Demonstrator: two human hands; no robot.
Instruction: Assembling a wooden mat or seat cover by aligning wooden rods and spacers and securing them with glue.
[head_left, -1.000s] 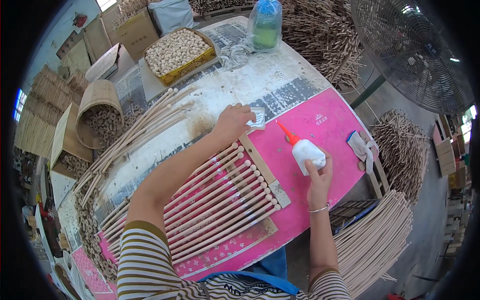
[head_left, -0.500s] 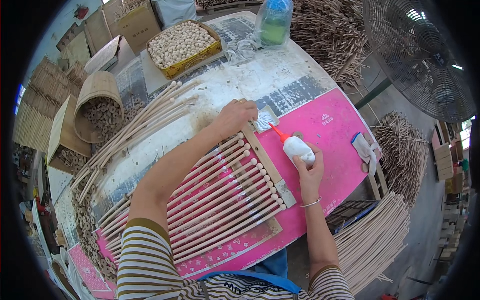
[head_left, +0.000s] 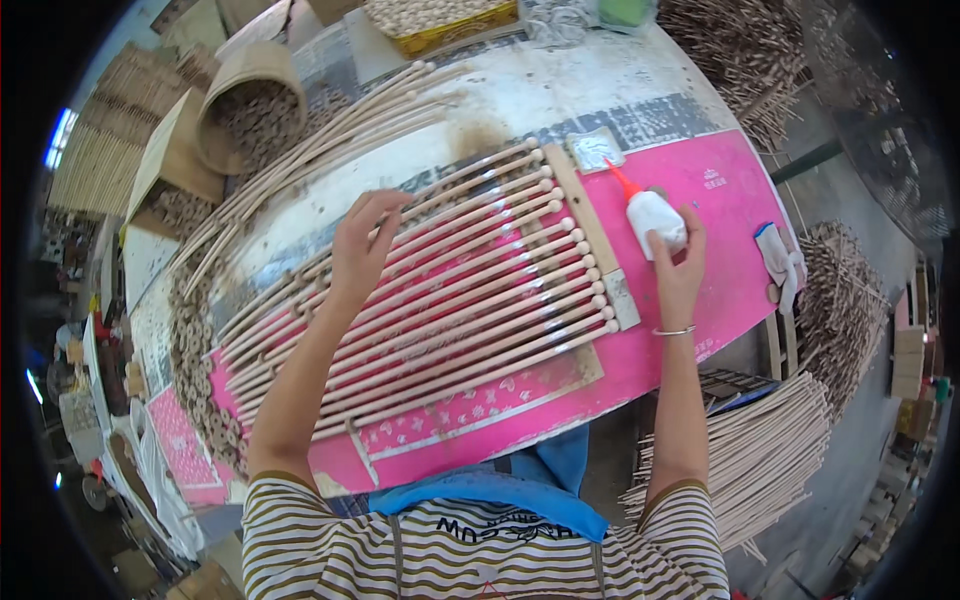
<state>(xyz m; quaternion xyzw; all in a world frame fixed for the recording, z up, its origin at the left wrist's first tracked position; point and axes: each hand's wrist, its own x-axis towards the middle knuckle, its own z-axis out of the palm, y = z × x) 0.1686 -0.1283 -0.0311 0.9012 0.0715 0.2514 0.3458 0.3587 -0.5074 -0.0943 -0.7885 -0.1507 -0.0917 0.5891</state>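
Note:
My right hand [head_left: 682, 268] is wrapped round a white squeeze bottle [head_left: 655, 222] with a red pointed nozzle. The nozzle tip reaches the edge of a small tray [head_left: 594, 150] with a shiny, whitish surface. Over the left part of a row of wooden sticks [head_left: 450, 290], my left hand [head_left: 362, 245] hovers with fingers bent and thumb apart, nothing visible in it. Each stick carries a round wooden ball [head_left: 590, 274] at its right end. Beside these balls runs a flat wooden strip [head_left: 585, 210].
Wooden rings [head_left: 195, 350] line the table's left side, with more in a tipped wooden tub [head_left: 252, 110]. Loose ball-ended sticks [head_left: 330, 145] lie behind the row. A yellow box of balls [head_left: 450, 35] stands at the back. A glove [head_left: 782, 262] rests at the right edge.
My left hand has left the small tray and moved left over the sticks. My right hand keeps the bottle near the tray. The whole view has shifted, with the table lower in it.

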